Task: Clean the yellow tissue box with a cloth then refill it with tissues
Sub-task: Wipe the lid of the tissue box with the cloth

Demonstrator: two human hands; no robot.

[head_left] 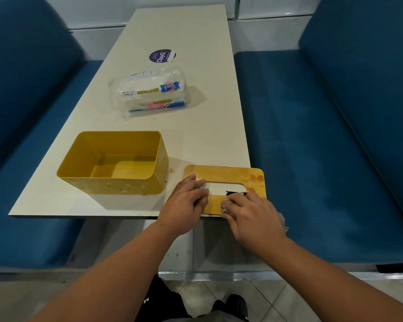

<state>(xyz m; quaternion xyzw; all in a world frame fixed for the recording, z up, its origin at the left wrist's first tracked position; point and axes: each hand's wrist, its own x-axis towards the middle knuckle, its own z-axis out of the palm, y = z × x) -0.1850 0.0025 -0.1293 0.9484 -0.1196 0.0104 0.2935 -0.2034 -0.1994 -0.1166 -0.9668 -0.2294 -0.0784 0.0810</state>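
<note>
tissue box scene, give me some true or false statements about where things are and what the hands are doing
1. The yellow box stands open and holds no tissues. True.
2. The lid sits on top of the box. False: it lies flat on the table, to the right of the box.
3. The right hand presses a cloth onto the lid. True.
4. The left hand holds the pack of paper towels. False: it rests on the lid's left end; the pack lies untouched farther back.
5. The round sticker is on the box. False: it is on the table beyond the pack.
</note>
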